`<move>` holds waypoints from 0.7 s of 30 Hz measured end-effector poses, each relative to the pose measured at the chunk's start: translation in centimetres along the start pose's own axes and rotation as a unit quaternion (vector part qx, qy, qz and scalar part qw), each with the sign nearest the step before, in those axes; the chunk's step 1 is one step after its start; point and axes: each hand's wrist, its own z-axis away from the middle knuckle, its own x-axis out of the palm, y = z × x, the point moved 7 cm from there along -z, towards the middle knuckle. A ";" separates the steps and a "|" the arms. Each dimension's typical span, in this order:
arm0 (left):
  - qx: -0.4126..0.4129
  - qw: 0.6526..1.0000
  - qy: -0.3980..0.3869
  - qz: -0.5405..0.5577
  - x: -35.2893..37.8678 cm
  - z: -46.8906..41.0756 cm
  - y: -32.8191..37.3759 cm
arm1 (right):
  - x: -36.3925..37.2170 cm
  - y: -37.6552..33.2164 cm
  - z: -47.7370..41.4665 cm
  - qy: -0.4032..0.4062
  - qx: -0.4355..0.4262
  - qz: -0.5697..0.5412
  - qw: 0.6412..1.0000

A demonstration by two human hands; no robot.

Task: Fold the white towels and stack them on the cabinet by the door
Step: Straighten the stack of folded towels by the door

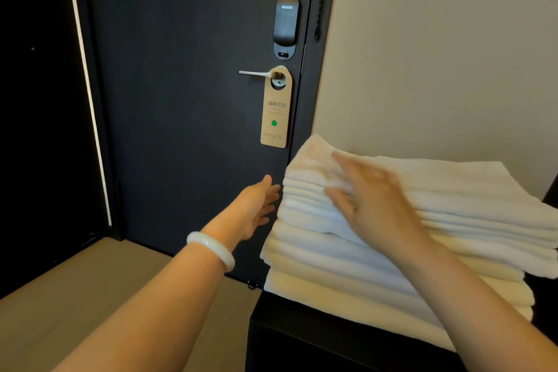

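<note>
Black cabinet [302, 341], one towel stack [326, 269], left hand [256, 205], right hand [374, 193]

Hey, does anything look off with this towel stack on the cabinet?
Yes. The stack is uneven: its upper layers sit skewed over the lower ones, and the top towel is bunched up at its far corner. The right hand rests on it.

Right hand [371, 196] atop towel stack [471, 208], left hand [256, 205] possibly against its side.
</note>
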 end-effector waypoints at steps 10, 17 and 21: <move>-0.060 0.986 -0.106 0.114 1.4 1.1 -4.4 | 4.1 0.1 0.7 -0.100 0.052 0.131 0.985; -0.075 0.972 -0.134 0.177 2.5 2.1 -5.6 | 6.8 -0.6 2.4 -0.058 0.024 0.195 0.979; -0.073 0.979 -0.113 0.151 2.0 2.6 -4.8 | 4.4 -0.9 2.7 -0.026 -0.005 0.079 0.997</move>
